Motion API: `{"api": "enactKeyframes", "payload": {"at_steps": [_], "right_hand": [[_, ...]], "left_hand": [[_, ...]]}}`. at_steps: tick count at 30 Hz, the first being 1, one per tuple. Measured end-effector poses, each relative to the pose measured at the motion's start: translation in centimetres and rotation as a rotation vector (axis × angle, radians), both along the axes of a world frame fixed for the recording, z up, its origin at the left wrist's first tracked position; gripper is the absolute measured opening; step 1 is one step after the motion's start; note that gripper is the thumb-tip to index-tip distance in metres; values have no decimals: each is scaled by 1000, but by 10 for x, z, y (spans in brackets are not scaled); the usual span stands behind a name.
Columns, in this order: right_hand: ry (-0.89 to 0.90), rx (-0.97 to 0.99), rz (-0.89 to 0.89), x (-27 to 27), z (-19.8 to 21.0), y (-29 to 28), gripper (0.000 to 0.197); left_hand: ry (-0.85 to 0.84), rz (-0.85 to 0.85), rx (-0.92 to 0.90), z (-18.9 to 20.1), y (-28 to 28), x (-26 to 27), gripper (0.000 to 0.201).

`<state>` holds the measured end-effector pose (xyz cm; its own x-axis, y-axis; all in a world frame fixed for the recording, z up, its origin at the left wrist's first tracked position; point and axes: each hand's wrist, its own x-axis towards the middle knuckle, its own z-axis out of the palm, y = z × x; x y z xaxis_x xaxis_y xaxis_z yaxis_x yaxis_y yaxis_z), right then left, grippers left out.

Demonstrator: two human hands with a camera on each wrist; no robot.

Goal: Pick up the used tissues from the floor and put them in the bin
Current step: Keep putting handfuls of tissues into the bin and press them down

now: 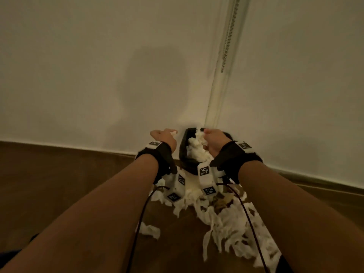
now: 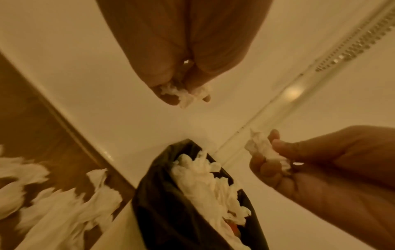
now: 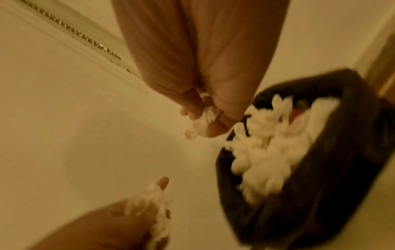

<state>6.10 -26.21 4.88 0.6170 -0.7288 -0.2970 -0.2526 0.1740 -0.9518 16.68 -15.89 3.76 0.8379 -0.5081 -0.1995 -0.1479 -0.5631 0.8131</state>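
A cream wall (image 1: 78, 75) meets the brown floor (image 1: 59, 184). The black bag-lined bin (image 1: 183, 146), heaped with tissue, sits at 12 o'clock. The left hand (image 1: 164, 137) and right hand (image 1: 213, 141) are each clamped on a crumpled white tissue wad (image 2: 264, 149). Release is best made directly over the rim. Shredded white tissues (image 1: 232, 225) lie at 5 o'clock.
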Motion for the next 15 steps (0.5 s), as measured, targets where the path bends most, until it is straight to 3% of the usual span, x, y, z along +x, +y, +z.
{"api": "enactKeyframes", "payload": {"at_steps": [1,5,7,10,12,15], "right_hand": [[3,-52,-26,-8,3,-11,33],[93,-229,-226,-34,-3,-51,19],[228,-357,-297,-40,-13,-68,19],[286,-346,-268,-34,-27,-86,12],[325,-367,-213,-26,-34,-91,20],[404,-391,-126,-14,-39,-89,32]], "left_hand": [[-96,-88,14,6,-9,-5,42],[-184,-237,-53,15,-49,-20,37],[-229,-278,-80,10,-68,-22,20],[-261,-266,-130,-4,-88,-25,9],[-251,-278,-101,-15,-101,-23,7],[-252,-297,-34,-26,-119,-19,21]]}}
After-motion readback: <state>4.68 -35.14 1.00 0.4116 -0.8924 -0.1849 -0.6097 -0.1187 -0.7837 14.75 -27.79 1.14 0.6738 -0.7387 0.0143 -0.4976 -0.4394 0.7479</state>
